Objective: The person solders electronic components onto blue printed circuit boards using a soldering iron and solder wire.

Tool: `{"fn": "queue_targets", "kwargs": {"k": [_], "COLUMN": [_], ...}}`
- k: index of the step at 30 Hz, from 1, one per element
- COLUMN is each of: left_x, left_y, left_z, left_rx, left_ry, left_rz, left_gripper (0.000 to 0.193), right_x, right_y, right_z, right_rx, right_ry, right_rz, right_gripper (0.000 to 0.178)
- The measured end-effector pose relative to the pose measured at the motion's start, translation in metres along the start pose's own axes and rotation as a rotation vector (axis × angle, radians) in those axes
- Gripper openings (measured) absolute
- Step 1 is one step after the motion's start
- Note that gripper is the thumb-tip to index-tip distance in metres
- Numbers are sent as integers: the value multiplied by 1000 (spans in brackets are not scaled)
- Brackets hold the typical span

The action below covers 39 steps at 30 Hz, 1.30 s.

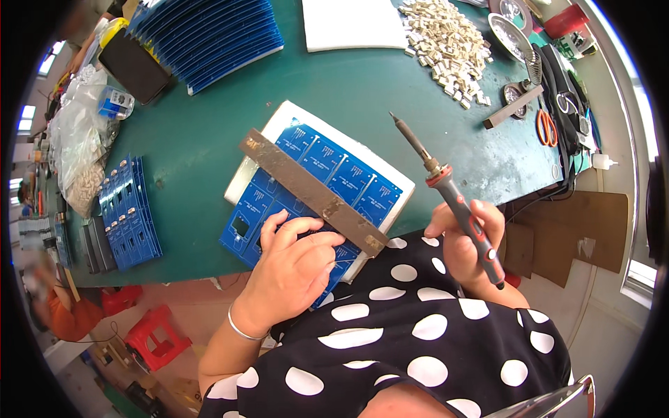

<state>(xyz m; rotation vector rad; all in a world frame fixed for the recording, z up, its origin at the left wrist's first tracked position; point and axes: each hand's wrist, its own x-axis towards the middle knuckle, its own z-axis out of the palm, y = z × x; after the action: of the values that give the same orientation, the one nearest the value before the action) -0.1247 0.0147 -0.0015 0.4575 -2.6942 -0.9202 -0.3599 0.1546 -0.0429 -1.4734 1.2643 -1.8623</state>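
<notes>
My left hand (296, 261) lies palm down on a blue circuit board panel (254, 205). Its fingers are bent and a little apart, with the tips beside a worn brown metal bar (313, 191) lying diagonally across the panel. What is under the palm is hidden. Beneath the panel is a white pad (279, 117), showing along its edges. My right hand (465, 240) is closed around the grey and red handle of a soldering iron (453, 195), raised right of the panel. The iron's tip points up and to the left, apart from the board.
A row of blue boards (209, 42) stands at the back left, with more boards (129, 216) at left. Small pale connectors (449, 52) lie heaped at the back right, beside a white sheet (352, 24). Scissors (547, 127) and a smaller bar (513, 108) lie at right.
</notes>
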Motion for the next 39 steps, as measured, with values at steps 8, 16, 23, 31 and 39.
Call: {"fn": "queue_targets", "kwargs": {"k": [8, 16, 23, 31, 39], "left_x": [-6, -32, -24, -22, -22], "left_y": [7, 20, 21, 22, 21], "left_z": [-1, 5, 14, 14, 16], "left_rx": [120, -9, 121, 129, 165], "left_ry": [74, 251, 269, 223, 232], "left_rz": [-77, -278, -189, -163, -171], "left_gripper": [15, 16, 19, 19, 19], "right_x": [4, -16, -31, -35, -34], "right_y": [-3, -42, -28, -32, -32], "right_z": [-12, -34, -23, -21, -15], "right_rx": [74, 184, 144, 104, 119], "right_ry": [59, -186, -191, -204, -196], "right_rz": [23, 293, 232, 350, 388], "right_gripper": [40, 32, 28, 26, 26]}}
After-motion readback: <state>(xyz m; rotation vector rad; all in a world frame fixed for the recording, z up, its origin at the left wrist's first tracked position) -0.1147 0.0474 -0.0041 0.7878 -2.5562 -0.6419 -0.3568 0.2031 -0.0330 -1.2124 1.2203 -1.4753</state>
